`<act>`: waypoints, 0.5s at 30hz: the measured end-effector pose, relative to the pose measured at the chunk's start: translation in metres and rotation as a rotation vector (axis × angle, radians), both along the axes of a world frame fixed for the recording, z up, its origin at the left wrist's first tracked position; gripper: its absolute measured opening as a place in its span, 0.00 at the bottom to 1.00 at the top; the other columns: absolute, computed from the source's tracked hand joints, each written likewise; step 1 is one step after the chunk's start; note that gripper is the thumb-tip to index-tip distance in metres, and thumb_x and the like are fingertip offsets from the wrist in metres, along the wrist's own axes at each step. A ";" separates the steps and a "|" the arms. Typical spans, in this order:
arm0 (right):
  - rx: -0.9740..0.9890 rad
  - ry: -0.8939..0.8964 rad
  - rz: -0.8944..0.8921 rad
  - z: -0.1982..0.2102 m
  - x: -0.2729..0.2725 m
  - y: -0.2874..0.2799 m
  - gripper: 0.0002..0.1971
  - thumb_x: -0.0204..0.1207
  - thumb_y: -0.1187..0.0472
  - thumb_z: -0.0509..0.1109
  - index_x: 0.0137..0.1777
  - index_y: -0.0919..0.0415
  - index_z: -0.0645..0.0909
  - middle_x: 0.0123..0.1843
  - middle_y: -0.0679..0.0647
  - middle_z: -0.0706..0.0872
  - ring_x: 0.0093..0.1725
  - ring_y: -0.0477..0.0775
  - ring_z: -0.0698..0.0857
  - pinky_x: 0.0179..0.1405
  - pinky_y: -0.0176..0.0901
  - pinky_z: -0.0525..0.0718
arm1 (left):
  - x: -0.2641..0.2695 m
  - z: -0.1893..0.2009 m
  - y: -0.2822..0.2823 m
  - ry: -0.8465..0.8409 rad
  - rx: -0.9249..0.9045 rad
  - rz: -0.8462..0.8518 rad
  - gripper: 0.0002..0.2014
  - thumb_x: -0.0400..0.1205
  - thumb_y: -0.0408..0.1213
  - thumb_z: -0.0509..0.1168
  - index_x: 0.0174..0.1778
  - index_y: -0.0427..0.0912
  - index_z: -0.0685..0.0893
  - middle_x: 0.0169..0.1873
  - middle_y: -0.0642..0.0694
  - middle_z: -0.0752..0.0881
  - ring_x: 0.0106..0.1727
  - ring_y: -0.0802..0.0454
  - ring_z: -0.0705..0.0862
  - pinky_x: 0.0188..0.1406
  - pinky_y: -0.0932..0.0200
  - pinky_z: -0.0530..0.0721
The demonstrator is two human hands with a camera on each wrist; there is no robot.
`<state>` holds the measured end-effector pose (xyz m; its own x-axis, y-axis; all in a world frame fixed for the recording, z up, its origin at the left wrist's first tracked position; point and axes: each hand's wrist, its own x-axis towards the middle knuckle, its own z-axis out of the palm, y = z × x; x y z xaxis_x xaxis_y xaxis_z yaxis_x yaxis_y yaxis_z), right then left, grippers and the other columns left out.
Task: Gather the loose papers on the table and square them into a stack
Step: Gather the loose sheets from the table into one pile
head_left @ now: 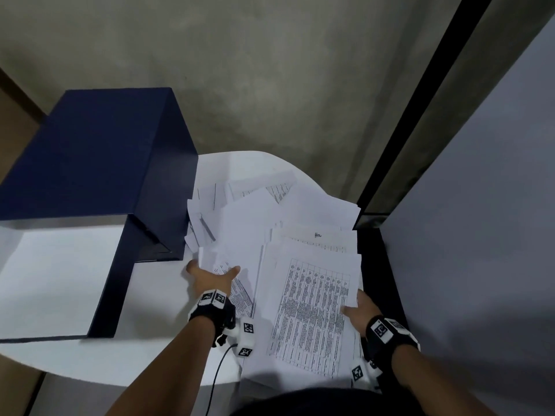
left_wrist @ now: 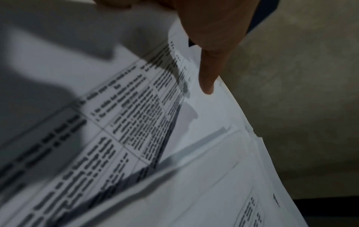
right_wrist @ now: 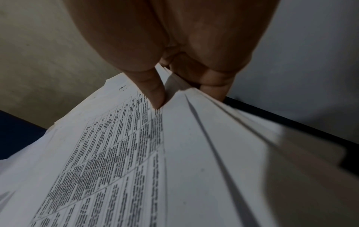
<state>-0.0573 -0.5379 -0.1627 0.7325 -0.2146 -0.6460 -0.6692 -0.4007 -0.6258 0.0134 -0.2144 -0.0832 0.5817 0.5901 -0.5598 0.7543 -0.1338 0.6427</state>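
Loose white papers (head_left: 270, 211) lie fanned over the right half of a round white table (head_left: 162, 310). Nearest me is a sheaf topped by a printed table sheet (head_left: 312, 304). My right hand (head_left: 359, 309) pinches that sheaf's right edge. The right wrist view shows the thumb (right_wrist: 155, 93) on top of the printed sheet (right_wrist: 116, 153) and the fingers (right_wrist: 213, 86) underneath. My left hand (head_left: 213, 276) holds the left edge of other sheets (head_left: 228, 253), fingers under them. Its thumb (left_wrist: 207, 73) presses down on the printed paper (left_wrist: 136, 122).
A large navy box file (head_left: 99, 151) stands open on the table's left, close to the papers' left edge. A grey partition (head_left: 480, 235) with a black frame runs close along the right. A bare floor lies beyond the table. A cable (head_left: 219, 364) hangs from my left wrist.
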 end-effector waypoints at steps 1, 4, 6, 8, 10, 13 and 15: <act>0.003 0.000 0.008 -0.001 0.001 0.000 0.20 0.76 0.66 0.70 0.68 0.57 0.76 0.62 0.52 0.86 0.59 0.53 0.84 0.59 0.45 0.80 | 0.003 0.004 -0.005 0.017 0.010 0.000 0.53 0.62 0.43 0.84 0.77 0.45 0.57 0.59 0.30 0.83 0.56 0.31 0.84 0.55 0.42 0.82; 0.009 -0.002 0.022 0.002 0.002 0.002 0.21 0.77 0.66 0.70 0.70 0.57 0.76 0.63 0.52 0.85 0.60 0.54 0.84 0.61 0.45 0.80 | 0.008 0.007 -0.012 0.028 0.022 -0.010 0.50 0.65 0.38 0.82 0.77 0.44 0.57 0.58 0.29 0.83 0.56 0.30 0.84 0.53 0.42 0.82; 0.005 0.002 0.013 0.005 0.001 0.002 0.21 0.77 0.67 0.70 0.70 0.58 0.75 0.61 0.51 0.84 0.61 0.54 0.83 0.62 0.45 0.80 | 0.009 0.009 -0.015 0.032 0.022 -0.051 0.45 0.69 0.33 0.79 0.77 0.41 0.59 0.59 0.31 0.83 0.58 0.31 0.84 0.55 0.43 0.82; 0.011 -0.005 -0.005 0.009 0.002 0.003 0.20 0.78 0.68 0.69 0.69 0.59 0.76 0.58 0.51 0.84 0.59 0.53 0.83 0.59 0.44 0.79 | 0.009 0.014 -0.017 0.011 0.051 -0.077 0.39 0.72 0.30 0.76 0.76 0.38 0.63 0.61 0.34 0.82 0.59 0.32 0.83 0.50 0.47 0.80; 0.017 -0.024 -0.042 0.011 0.002 0.004 0.19 0.78 0.69 0.69 0.68 0.60 0.77 0.57 0.51 0.84 0.57 0.53 0.83 0.57 0.43 0.79 | 0.010 0.022 -0.014 -0.030 0.078 -0.076 0.36 0.74 0.29 0.74 0.76 0.37 0.65 0.61 0.37 0.80 0.59 0.34 0.82 0.47 0.50 0.76; 0.029 -0.042 -0.118 0.014 0.004 0.004 0.18 0.78 0.69 0.68 0.67 0.59 0.77 0.56 0.50 0.84 0.56 0.53 0.83 0.57 0.43 0.78 | 0.011 0.031 0.003 -0.145 0.064 -0.015 0.34 0.74 0.30 0.74 0.74 0.37 0.67 0.59 0.39 0.80 0.58 0.37 0.83 0.52 0.48 0.78; 0.043 -0.041 -0.152 0.015 0.006 0.004 0.19 0.78 0.67 0.68 0.68 0.57 0.76 0.58 0.51 0.83 0.57 0.54 0.82 0.59 0.45 0.78 | 0.010 0.039 0.015 -0.192 0.072 -0.018 0.31 0.74 0.32 0.73 0.72 0.35 0.68 0.60 0.36 0.81 0.57 0.35 0.82 0.50 0.50 0.77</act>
